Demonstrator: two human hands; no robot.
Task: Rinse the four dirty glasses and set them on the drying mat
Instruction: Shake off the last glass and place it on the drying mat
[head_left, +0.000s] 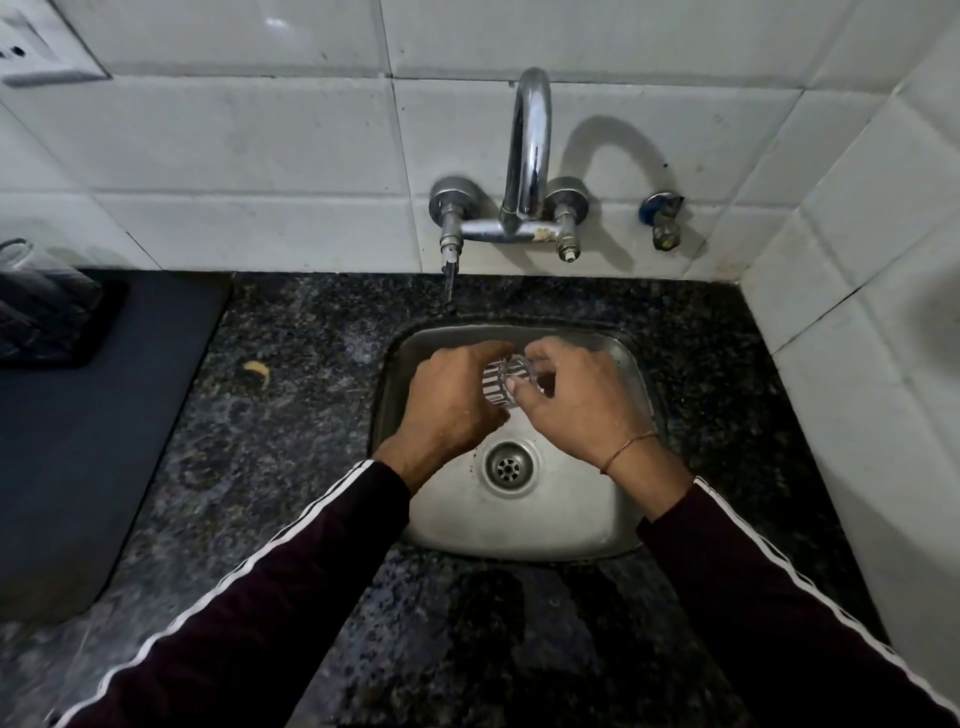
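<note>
Leftmost, upper corner: wall socket plate (31, 49), white, cut off by the frame edge.

Left edge, mid-height: clear glasses (39, 291), standing on a small dark tray (88, 343); blurred and partly out of frame, so their number cannot be told. The tray sits on the drying mat (93, 441), dark, flat, running off the left and lower edges.

Counter (291, 405): dark speckled stone. One small yellowish scrap (258, 370) lies on it between mat and sink; what it is cannot be made out.

Centre, wall: chrome tap (527, 171), curved spout and two valves. A thin stream falls from the left valve toward the sink's back rim.

Centre: steel sink (519, 514), drain (508, 468) near the middle.

Left hand (452, 405): above the basin, fingers curled around the ribbed glass (503, 384), covering its left side.

Ribbed glass: clear, tilted on its side, held between both hands over the basin; its far end is hidden by fingers.

Right hand (582, 405): fingers closed on the glass's right side, a thin band at the wrist.

Right of tap: small blue-capped valve (661, 221) on the white tiles.

Both sleeves dark with white stripes, cut off below.
</note>
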